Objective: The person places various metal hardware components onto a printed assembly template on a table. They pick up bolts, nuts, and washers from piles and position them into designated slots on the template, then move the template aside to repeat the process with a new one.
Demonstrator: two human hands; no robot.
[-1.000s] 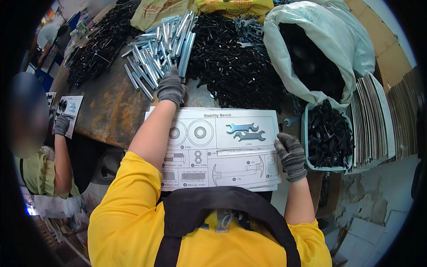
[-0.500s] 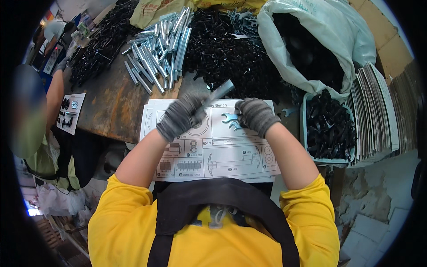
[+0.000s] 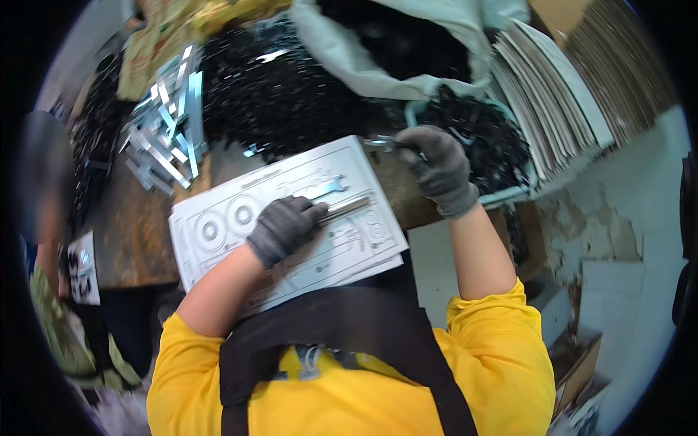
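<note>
"Tube: where?"
"Over the printed sheets, left hand curled round one end."
"Right hand?"
"Partly closed, fingertips at a wrench beside the tub; can't tell if gripped."

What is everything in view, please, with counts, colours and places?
Worn table: one, brown, centre.
Printed paper sheets: several, white, table's front.
Forked metal wrench: one, bluish, on sheets.
Round metal tube: one, silver, over sheets.
Blurred shiny piece: one, silver, right of sheets.
Piled metal tubes: many, silver, back left.
Small loose hardware: uncountable, black, table's back.
Large sacks: several, white, tan, yellow, back.
Open bin: one, pale blue, right.
Stacked flat cardboard: uncountable, brownish, far right.
Co-worker: one, green clothing, far left.
Left gloved hand: one, grey, by tube.
Right gloved hand: one, grey, near bin.
</note>
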